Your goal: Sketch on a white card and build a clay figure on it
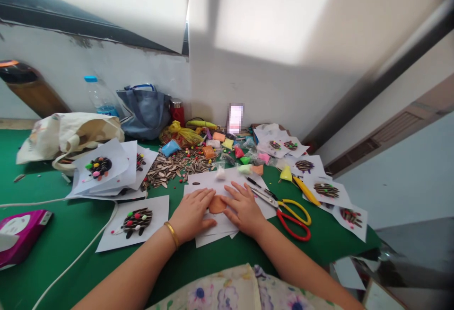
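Observation:
A flattened round of orange-brown modelling clay lies on white paper in front of me. My left hand rests on the paper with fingers stretched out, its fingertips at the clay's left edge. From the other side, my right hand lies with its fingers spread and touches the clay's right edge. One sunflower seed is on the paper beyond my left hand. Scissors with one yellow and one red handle loop lie right of my right hand, beside a black pen.
A heap of sunflower seeds and several bags of coloured clay lie beyond the paper. Finished seed pictures sit left and right. A white cable crosses the green table near a pink wipes pack.

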Action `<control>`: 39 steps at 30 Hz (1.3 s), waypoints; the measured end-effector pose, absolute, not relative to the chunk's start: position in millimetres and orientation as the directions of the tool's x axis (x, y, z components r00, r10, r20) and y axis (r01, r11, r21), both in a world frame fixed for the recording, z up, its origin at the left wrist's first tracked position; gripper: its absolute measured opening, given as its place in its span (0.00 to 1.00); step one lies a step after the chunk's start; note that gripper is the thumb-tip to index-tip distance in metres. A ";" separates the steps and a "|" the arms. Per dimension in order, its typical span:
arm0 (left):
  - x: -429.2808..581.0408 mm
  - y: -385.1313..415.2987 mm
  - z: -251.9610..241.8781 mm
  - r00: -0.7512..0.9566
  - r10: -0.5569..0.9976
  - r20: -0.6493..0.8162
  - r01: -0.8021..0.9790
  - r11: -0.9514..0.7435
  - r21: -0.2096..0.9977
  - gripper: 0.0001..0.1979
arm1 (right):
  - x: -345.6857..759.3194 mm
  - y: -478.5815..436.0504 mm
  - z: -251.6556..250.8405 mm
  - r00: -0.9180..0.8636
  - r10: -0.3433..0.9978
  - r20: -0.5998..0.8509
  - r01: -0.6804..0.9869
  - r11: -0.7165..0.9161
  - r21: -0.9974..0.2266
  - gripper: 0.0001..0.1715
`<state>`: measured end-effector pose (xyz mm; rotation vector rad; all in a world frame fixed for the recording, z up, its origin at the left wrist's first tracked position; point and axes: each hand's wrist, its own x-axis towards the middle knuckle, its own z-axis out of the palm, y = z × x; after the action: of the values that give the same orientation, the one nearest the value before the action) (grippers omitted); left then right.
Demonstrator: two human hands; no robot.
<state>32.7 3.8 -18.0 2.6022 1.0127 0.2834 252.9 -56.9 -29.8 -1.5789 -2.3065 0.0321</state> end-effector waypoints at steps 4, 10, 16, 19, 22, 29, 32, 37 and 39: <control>32.3 4.2 -17.0 0.736 0.675 0.052 0.616 -0.700 0.362 0.37 | 258.2 -67.2 -30.3 -0.306 0.903 0.302 0.899 0.378 -0.222 0.21; 32.3 3.9 -17.2 0.740 0.671 0.055 0.607 -0.701 0.375 0.35 | 258.9 -79.6 -32.4 -0.299 0.895 0.331 0.896 0.383 -0.224 0.20; 31.9 3.7 -18.8 0.740 0.670 0.059 0.607 -0.703 0.370 0.35 | 257.0 -79.4 -34.5 -0.327 0.888 0.323 0.889 0.405 -0.213 0.21; 32.7 2.5 -16.2 0.735 0.676 0.052 0.613 -0.696 0.375 0.35 | 256.6 -81.3 -34.5 -0.317 0.885 0.341 0.888 0.403 -0.219 0.20; 33.1 1.1 -13.7 0.734 0.678 0.047 0.615 -0.692 0.378 0.35 | 256.2 -82.7 -34.8 -0.295 0.892 0.342 0.895 0.384 -0.229 0.21; 32.2 3.8 -19.8 0.733 0.677 0.061 0.613 -0.698 0.371 0.38 | 255.2 -83.2 -33.7 -0.310 0.885 0.346 0.884 0.403 -0.238 0.19; 31.6 7.5 -18.4 0.737 0.673 0.066 0.603 -0.698 0.388 0.38 | 254.9 -82.6 -33.2 -0.318 0.885 0.340 0.881 0.409 -0.239 0.19; 27.7 10.3 -9.0 0.761 0.649 0.028 0.577 -0.696 0.428 0.30 | 254.3 -80.1 -35.5 -0.319 0.891 0.324 0.884 0.403 -0.237 0.23; 26.5 9.6 -6.7 0.774 0.633 0.009 0.570 -0.703 0.425 0.30 | 254.2 -79.1 -37.0 -0.314 0.895 0.317 0.885 0.397 -0.243 0.24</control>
<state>26.5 9.6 -6.7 2.5659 0.9130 0.2155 254.2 -79.1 -37.0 -1.5311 -2.2612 0.0331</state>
